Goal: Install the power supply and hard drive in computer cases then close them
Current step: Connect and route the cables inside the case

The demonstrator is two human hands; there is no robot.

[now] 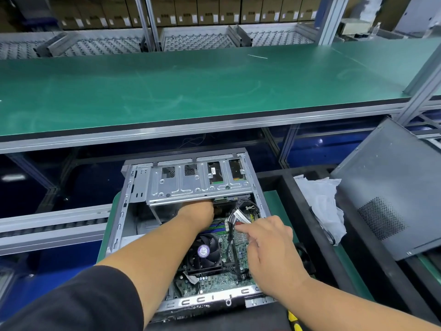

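Reaching under the silver metal drive cage (198,181) of the open grey computer case (128,199), the left hand (198,213) hides its fingers; the right hand (267,240) pinches thin, floppy black cables (238,211), probably best gripped at the connector.

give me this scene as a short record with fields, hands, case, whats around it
case: open computer case, side off, motherboard exposed
drive cage: metal cage across the far end of the case
left hand: left hand reaches under the cage, fingers hidden
right hand: right hand over the board, fingers at the cable bundle
fan: black CPU fan between the forearms
side panel: grey panel propped to the right
plastic bag: crumpled bag between case and panel
bench: green bench behind
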